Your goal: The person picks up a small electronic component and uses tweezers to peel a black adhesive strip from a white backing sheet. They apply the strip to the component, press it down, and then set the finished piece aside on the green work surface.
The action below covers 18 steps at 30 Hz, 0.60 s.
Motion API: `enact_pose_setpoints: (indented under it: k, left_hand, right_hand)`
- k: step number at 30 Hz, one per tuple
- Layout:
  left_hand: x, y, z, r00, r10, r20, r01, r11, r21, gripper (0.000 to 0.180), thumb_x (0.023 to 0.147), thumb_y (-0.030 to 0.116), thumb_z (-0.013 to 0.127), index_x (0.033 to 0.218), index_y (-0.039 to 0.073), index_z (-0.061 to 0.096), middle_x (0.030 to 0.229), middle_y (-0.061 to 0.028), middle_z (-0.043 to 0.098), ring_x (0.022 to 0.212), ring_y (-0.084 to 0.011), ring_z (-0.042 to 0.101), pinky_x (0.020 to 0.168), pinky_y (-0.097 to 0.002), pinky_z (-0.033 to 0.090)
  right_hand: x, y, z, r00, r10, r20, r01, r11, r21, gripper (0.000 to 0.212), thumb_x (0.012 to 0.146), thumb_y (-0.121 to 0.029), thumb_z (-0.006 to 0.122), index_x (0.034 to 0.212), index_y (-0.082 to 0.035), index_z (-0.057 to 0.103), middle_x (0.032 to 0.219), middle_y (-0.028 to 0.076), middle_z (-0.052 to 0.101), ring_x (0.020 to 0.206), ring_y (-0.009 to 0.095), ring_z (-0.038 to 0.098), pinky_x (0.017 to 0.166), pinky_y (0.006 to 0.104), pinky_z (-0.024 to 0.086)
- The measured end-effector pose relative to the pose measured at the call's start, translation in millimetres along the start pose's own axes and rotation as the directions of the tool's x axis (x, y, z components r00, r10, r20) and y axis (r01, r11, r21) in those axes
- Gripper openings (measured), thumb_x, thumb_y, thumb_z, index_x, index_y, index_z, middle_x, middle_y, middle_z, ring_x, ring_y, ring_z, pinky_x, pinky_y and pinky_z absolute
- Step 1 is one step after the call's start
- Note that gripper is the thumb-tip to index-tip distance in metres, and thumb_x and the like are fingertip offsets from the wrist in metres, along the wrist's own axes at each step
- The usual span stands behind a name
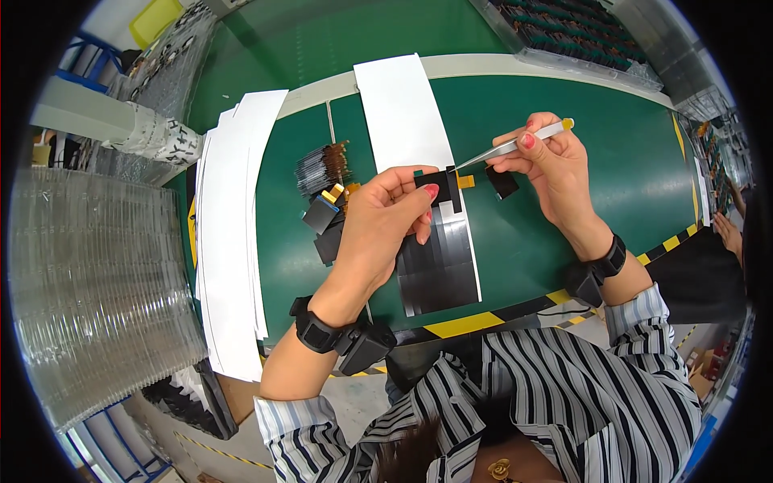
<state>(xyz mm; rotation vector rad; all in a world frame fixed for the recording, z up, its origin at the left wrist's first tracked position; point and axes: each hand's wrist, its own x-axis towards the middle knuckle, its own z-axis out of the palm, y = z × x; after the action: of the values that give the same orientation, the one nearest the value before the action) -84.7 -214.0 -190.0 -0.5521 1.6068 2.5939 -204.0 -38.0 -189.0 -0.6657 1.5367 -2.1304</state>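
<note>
My left hand (380,216) is closed, pinching a small black display panel (442,182) with a short orange ribbon connector (466,182) at its right end. My right hand (557,173) grips silver tweezers (506,149) with a yellow back end. The tweezer tip meets a narrow black strip (454,201) by the panel's right end; whether the strip is stuck to it I cannot tell. Under both lies a white sheet (403,105) bearing glossy black strips (439,278). Another small black panel (503,183) lies on the green mat below my right fingers.
Left of my left hand lie loose panels (320,214) and a stack of ribboned panels (322,167). Long white sheets (233,233) cover the mat's left side. Clear plastic trays (101,290) stand beyond. A loaded tray (568,36) is at far right; another person's hand (729,235) shows at the right edge.
</note>
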Motion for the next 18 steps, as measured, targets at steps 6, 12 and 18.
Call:
enact_pose_setpoints:
  k: [6,12,18]
  left_hand:
    - [-0.1,0.3,0.0,1.000,-0.006,-0.006,0.006,1.000,0.019,0.021,0.081,0.003,0.052,0.101,0.000,0.056,0.064,-0.0023,0.051,0.049,-0.0069,0.043,0.044,-0.0184,0.035]
    - [0.1,0.4,-0.3,1.000,-0.013,-0.009,0.013,1.000,-0.002,0.019,0.079,0.004,0.054,0.097,-0.002,0.056,0.062,-0.0006,0.049,0.046,-0.0063,0.044,0.043,-0.0180,0.034]
    - [-1.7,2.8,0.2,0.998,-0.053,0.023,0.053,0.999,0.008,0.019,0.079,0.004,0.054,0.097,-0.002,0.056,0.062,-0.0001,0.049,0.046,-0.0058,0.043,0.042,-0.0176,0.034]
  right_hand:
    - [0.2,-0.4,0.1,1.000,0.009,-0.005,-0.009,1.000,0.001,0.010,0.086,-0.011,0.048,0.091,-0.003,0.043,0.089,0.019,0.058,0.075,0.025,0.063,0.067,0.0286,0.053]
    - [0.8,-1.1,2.3,1.000,0.006,-0.008,-0.006,1.000,-0.010,0.011,0.086,-0.010,0.048,0.092,-0.003,0.042,0.089,0.019,0.058,0.074,0.023,0.062,0.065,0.0279,0.053]
    - [-0.7,-5.4,-1.3,1.000,-0.016,0.006,0.016,0.999,-0.037,0.012,0.088,-0.013,0.046,0.093,-0.004,0.042,0.087,0.017,0.057,0.074,0.022,0.061,0.065,0.0283,0.052]
